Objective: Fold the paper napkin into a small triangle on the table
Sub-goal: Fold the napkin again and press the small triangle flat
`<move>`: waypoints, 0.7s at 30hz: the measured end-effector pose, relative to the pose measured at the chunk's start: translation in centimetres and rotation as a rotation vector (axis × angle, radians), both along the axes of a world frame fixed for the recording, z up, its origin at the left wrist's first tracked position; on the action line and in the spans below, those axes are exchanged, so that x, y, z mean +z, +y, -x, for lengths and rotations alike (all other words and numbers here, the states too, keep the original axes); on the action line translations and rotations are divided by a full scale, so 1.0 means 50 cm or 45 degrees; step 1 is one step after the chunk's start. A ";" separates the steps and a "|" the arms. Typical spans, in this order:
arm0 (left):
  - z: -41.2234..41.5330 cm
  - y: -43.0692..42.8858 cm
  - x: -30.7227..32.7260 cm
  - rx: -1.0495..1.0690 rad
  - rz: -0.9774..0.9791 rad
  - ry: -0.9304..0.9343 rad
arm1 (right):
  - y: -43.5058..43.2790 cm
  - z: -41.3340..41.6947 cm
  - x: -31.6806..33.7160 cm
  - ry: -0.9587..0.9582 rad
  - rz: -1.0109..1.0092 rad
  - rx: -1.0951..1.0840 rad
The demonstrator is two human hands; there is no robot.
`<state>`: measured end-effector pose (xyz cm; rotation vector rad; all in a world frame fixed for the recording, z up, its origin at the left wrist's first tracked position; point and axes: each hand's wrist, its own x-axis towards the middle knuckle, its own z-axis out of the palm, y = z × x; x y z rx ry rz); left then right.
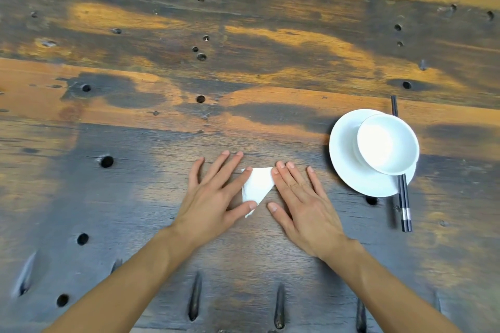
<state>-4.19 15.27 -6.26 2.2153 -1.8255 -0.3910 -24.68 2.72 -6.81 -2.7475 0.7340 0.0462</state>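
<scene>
While both hands lay flat on the desk [162, 143], the paper napkin [257, 186] sat between them, already folded to a small white triangle with its long edge running from beside the right fingertips down toward the left thumb. The left hand [213, 194] had its fingers [233, 163] spread apart and clamped on nothing; its index tip pressed the napkin's far left corner and its thumb rested on the near point. The right hand [303, 197] was likewise spread flat, its index fingertip touching the napkin's far right corner, the other fingers lying on bare wood beyond the paper.

Judging by the shape, the folding looked nearly finished, and the step in hand seemed to be setting the crease. To do that well, the left index and thumb should pin the corners so the layers cannot slide, while a right fingertip runs firmly along the slanted edge from the corner it touches down toward the thumb. Thin paper may spring open or tear, so pressure should be even, not dragging.

Well beyond the right fingers stood a white bowl [388, 143] on a saucer [343, 159], with dark chopsticks [405, 205] beside it.
</scene>
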 end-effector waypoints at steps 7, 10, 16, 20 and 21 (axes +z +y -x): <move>-0.029 0.005 0.008 -0.085 -0.139 -0.111 | 0.000 0.001 0.001 -0.005 -0.006 -0.003; -0.035 0.003 0.013 -0.123 -0.162 -0.164 | -0.001 0.001 0.002 -0.006 -0.017 0.001; -0.036 0.004 0.013 -0.091 -0.152 -0.091 | 0.000 0.001 0.002 -0.010 -0.020 -0.006; -0.026 0.003 0.013 -0.022 -0.127 0.002 | 0.001 0.000 0.004 -0.021 -0.023 -0.011; -0.024 0.002 0.013 -0.002 -0.121 0.018 | 0.001 0.000 0.004 -0.022 -0.024 -0.012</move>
